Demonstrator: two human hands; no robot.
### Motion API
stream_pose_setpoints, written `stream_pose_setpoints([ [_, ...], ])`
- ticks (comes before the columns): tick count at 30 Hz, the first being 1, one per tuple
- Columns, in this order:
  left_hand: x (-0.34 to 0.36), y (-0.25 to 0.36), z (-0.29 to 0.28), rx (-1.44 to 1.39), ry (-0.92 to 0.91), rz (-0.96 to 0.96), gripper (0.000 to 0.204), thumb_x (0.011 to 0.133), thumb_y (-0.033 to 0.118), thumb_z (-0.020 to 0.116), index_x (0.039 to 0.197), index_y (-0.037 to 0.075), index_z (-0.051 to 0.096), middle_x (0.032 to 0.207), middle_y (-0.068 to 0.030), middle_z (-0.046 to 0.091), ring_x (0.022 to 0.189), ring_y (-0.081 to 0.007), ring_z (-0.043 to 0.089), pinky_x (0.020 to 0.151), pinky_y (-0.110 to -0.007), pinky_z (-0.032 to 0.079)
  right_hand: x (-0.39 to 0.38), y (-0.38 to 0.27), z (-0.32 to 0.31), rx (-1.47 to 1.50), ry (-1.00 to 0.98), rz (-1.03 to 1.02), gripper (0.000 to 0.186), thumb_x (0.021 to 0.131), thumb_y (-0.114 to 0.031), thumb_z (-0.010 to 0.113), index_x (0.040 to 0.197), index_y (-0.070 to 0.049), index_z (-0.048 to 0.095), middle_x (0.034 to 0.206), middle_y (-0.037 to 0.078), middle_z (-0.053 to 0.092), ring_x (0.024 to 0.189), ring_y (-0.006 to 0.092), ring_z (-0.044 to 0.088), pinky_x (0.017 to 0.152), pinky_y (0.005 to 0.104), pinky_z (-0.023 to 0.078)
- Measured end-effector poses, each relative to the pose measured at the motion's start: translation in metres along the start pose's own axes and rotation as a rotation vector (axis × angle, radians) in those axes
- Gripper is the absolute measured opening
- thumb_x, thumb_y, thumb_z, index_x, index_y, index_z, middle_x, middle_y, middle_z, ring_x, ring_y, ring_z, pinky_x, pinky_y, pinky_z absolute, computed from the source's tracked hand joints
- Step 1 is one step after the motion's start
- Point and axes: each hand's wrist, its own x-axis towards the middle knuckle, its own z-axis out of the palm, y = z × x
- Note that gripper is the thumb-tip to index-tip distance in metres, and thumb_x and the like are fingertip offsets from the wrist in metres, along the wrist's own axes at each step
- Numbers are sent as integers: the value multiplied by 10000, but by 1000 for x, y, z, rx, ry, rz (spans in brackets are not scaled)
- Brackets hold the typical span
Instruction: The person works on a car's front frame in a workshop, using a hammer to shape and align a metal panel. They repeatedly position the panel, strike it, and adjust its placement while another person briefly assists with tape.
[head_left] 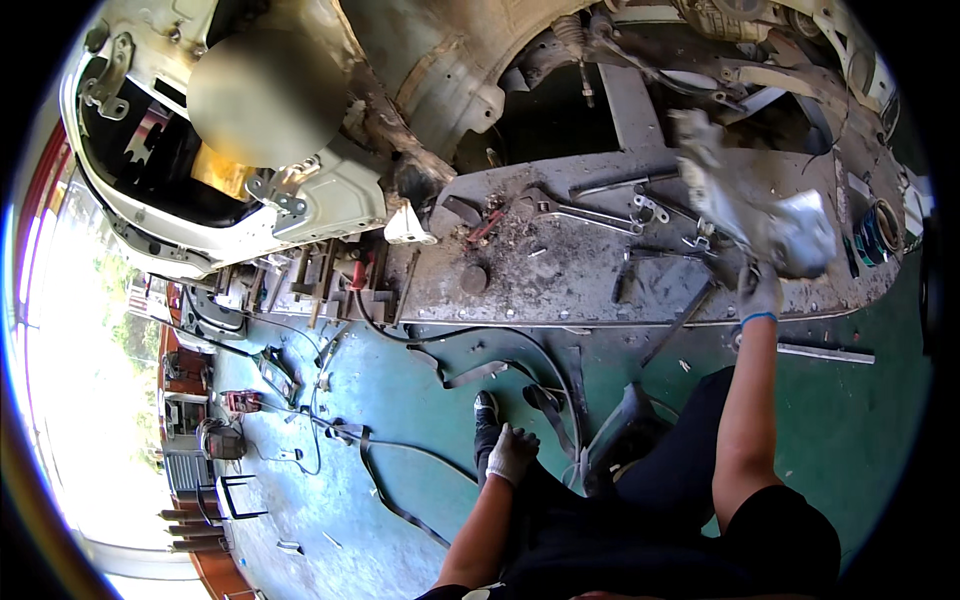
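"While the right arm stretches forward, bent only slightly at the elbow, what is its hand doing?"

"The gloved right hand (760,292) shows over the near edge of the grey platform (540,285), closed on the lower edge of a bent metal piece (755,222) (it's blurred, so I can't make out each finger)."

"Which way does the piece point?"

"Its long axis runs slantwise. The narrow, ragged end points away from the person, to the left of the grip; the broad, shiny end juts out to the right, just beyond the fingers."

"So the grip isn't at its middle?"

"No, at its near edge, closer to the broad end. Nearly all of the piece lies beyond the grip. Whether it touches the platform, I can't tell. An adjustable wrench (590,215) lies farther off, left of the grip."

"And the left hand (513,455)?"

"Gloved too, well left of the grip and nearer the body, by the left leg. Its fingers look bent, but how tightly, or around what, I can't tell."
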Motion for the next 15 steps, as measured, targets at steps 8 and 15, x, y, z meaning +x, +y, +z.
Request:
stream_pose_setpoints([
  [8, 6, 12, 67, 744, 11, 87, 246, 1028, 291, 565, 1240, 193, 644, 1216, -71, 636, 1266, -291, 576, 1187, -514, 362, 98, 0, -66, 176, 120, 150, 328, 1022, -297, 651, 1243, -56, 680, 1183, 109, 727, 1145, 229, 694, 909, 361, 663],
  [15, 12, 17, 128, 2234, 38, 58, 368, 1097, 383, 516, 1352, 130, 596, 1381, -145, 636, 1331, -351, 556, 1179, -494, 391, 52, 33, -26, -111, 77, 308, 200, 971, -301, 722, 1008, -105, 716, 954, 43, 721, 881, 177, 692, 751, 312, 648],
])
